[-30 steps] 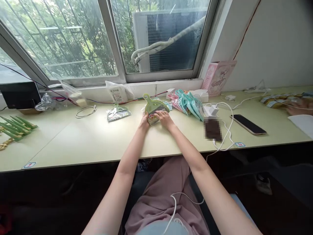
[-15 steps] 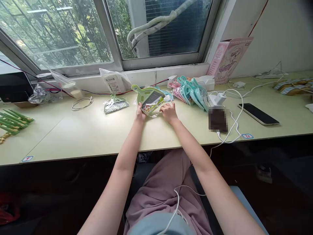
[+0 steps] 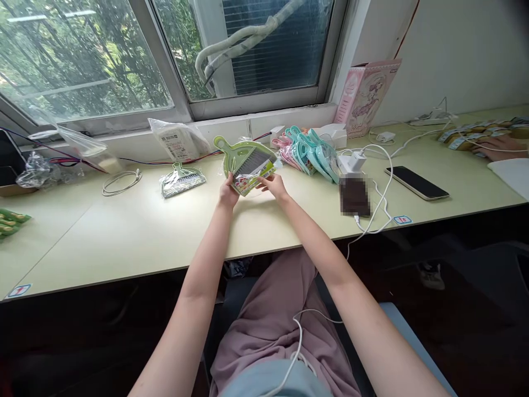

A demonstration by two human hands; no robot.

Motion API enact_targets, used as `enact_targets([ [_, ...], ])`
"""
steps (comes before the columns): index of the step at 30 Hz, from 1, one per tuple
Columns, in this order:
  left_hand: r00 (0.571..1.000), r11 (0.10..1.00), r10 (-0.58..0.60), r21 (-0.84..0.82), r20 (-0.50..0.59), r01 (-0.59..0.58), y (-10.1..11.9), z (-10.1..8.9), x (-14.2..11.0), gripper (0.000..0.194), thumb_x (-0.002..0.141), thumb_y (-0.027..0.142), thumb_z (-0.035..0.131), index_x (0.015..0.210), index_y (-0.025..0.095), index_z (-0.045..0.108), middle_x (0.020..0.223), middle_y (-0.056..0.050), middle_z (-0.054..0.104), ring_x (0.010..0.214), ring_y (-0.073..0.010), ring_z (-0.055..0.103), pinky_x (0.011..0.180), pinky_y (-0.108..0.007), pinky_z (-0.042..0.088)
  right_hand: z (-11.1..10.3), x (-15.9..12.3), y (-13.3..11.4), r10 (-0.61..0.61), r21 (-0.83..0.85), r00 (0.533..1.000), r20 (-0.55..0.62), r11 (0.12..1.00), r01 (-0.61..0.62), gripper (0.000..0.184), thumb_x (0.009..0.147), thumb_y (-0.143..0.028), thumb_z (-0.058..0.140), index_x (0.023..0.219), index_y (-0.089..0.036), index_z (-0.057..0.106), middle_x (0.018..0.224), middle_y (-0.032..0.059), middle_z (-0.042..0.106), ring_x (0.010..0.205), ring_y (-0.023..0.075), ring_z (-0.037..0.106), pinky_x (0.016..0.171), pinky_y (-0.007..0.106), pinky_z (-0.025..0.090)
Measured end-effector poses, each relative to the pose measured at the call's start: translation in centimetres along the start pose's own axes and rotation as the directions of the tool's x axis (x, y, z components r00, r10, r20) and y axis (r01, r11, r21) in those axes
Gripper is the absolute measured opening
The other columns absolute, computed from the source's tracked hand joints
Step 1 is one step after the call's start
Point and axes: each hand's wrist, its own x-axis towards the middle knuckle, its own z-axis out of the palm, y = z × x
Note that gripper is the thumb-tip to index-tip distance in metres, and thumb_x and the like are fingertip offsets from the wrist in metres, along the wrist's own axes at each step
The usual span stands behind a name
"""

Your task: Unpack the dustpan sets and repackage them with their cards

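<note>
A green dustpan and brush set (image 3: pixel 248 161) in clear wrap, with a printed label along its lower edge, is held tilted above the table. Its handle points up and to the left. My left hand (image 3: pixel 228 192) grips the lower left corner. At the lower right edge, my right hand (image 3: pixel 274 185) pinches the wrapped label side between thumb and fingers. Left of my hands lies a smaller wrapped green dustpan and brush (image 3: pixel 182 179). To the right rests a pile of wrapped turquoise dustpan sets (image 3: pixel 316 151), with pink ones (image 3: pixel 287 150) beside it.
A charger with white cable (image 3: pixel 356 161), a pixelated dark object (image 3: pixel 354 196) and a phone (image 3: pixel 417 183) lie to the right. A pink box (image 3: pixel 366 99) stands by the wall. Another person's hand (image 3: pixel 502 144) touches wrapped items at far right. A coiled cable (image 3: pixel 122 182) lies left.
My right hand has closed onto the set's lower right edge, and the set is tilted up more. The view has turned to the right, and another person's hand has come into sight.
</note>
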Motion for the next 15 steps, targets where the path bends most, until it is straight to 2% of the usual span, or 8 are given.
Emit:
enact_targets([
  [4, 0.988, 0.992, -0.047, 0.122, 0.144, 0.03, 0.3, -0.2, -0.5, 0.023, 0.098, 0.023, 0.056, 0.111, 0.01, 0.069, 0.102, -0.012, 0.075, 0.109, -0.0227, 0.07, 0.107, -0.039, 0.049, 0.2, 0.0, -0.1, 0.101, 0.1, 0.987, -0.121, 0.991, -0.089, 0.038, 0.073, -0.04, 0.084, 0.068, -0.017, 0.054, 0.05, -0.0053, 0.053, 0.04, 0.0064, 0.052, 0.041, 0.017, 0.036],
  [7, 0.985, 0.993, -0.026, 0.117, 0.168, 0.006, 0.6, -0.3, -0.6, 0.024, 0.096, 0.029, 0.059, 0.112, 0.013, 0.068, 0.104, -0.01, 0.075, 0.11, -0.0228, 0.069, 0.106, -0.038, 0.05, 0.1, -0.1, -0.3, 0.115, 0.114, 0.981, -0.155, 0.989, -0.098, 0.037, 0.074, -0.034, 0.084, 0.064, -0.017, 0.052, 0.043, -0.0099, 0.041, 0.034, 0.0031, 0.034, 0.037, 0.019, 0.025],
  [9, 0.992, 0.994, -0.023, 0.107, 0.128, 0.009, 0.6, -0.5, -0.5, 0.026, 0.095, 0.034, 0.062, 0.113, 0.016, 0.068, 0.105, -0.009, 0.075, 0.111, -0.0233, 0.069, 0.103, -0.036, 0.052, 0.0, -0.2, -0.3, 0.112, 0.116, 0.981, -0.157, 0.989, -0.094, 0.034, 0.073, -0.031, 0.083, 0.063, -0.017, 0.054, 0.043, -0.0103, 0.04, 0.035, 0.0027, 0.028, 0.037, 0.02, 0.023],
  [12, 0.999, 0.995, 0.002, 0.1, 0.037, -0.006, 0.7, -1.1, 0.0, 0.028, 0.095, 0.037, 0.061, 0.115, 0.02, 0.068, 0.105, -0.007, 0.075, 0.109, -0.0211, 0.069, 0.097, -0.032, 0.054, 0.0, -0.2, -0.3, 0.132, 0.109, 0.977, -0.169, 0.987, -0.114, 0.031, 0.072, -0.026, 0.083, 0.062, -0.017, 0.055, 0.042, -0.0095, 0.041, 0.037, 0.0036, 0.029, 0.039, 0.021, 0.024],
  [15, 0.994, 0.993, 0.039, 0.117, -0.101, -0.028, 0.8, -1.7, 0.6, 0.022, 0.098, 0.03, 0.055, 0.111, 0.02, 0.069, 0.099, -0.005, 0.076, 0.097, -0.0161, 0.07, 0.088, -0.026, 0.056, -0.1, -0.2, -0.3, 0.14, 0.078, 0.976, -0.169, 0.989, -0.129, 0.029, 0.068, -0.023, 0.085, 0.061, -0.016, 0.057, 0.046, -0.0072, 0.047, 0.038, 0.0033, 0.03, 0.038, 0.021, 0.026],
])
